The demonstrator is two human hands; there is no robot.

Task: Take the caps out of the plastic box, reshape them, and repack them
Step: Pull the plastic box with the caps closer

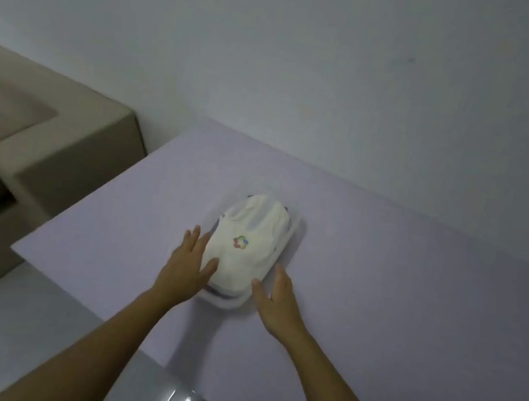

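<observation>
Caps [242, 252], white with a small coloured emblem, sit piled in the clear plastic box [297, 236] on the lilac table [414, 293], between the two sets of fingers. Left hand [185, 265] lies flat against the pile's near-left side, fingers spread, thumb on the fabric. Right hand [279, 294] rests at the box's near-right rim, fingers loosely apart, gripping nothing. Lifting the caps from one side only could drag the light box along or tip it.

Head view, steeply downward (near table [414, 293])
</observation>
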